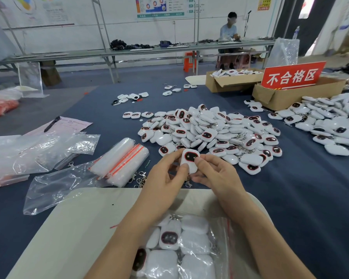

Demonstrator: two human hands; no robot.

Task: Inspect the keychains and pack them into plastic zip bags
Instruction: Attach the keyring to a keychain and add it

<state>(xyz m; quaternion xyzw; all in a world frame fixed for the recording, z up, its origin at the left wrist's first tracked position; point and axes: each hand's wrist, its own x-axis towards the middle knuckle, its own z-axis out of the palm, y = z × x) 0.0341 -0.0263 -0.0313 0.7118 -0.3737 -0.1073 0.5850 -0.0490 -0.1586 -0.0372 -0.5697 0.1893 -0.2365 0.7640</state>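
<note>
A white keychain (189, 160) with a dark, red-rimmed oval window sits just below the centre of the frame, held upright above the table (290, 198), window facing the camera. Both hands hold it. The left hand (165, 183) pinches its left edge and lower face with thumb and curled fingers. The right hand (216, 176) grips its right edge, thumb tip beside the window. A small metal clasp (188, 184) hangs beneath it, between the hands.

At the bottom centre, under the forearms, an open zip bag (220, 238) lies on a beige board (79, 228) and holds several more keychains, most of them face down.

Just behind the hands, a large pile (210, 131) of the same keychains covers the middle of the blue table. A second pile (330, 121) spreads along the right edge.

Left of the hands lies a stack of empty bags (121, 162) with red zip strips, partly inside a clear sleeve, with loose clasps (141, 179) beside it. Further left are crumpled clear plastic (34, 152), a pink paper (73, 125) and a pen (52, 123).

In the upper right, two cardboard boxes (296, 95) stand near each other, one with a red sign (292, 75) in white Chinese characters. A person (229, 27) sits at a long bench at the top.
</note>
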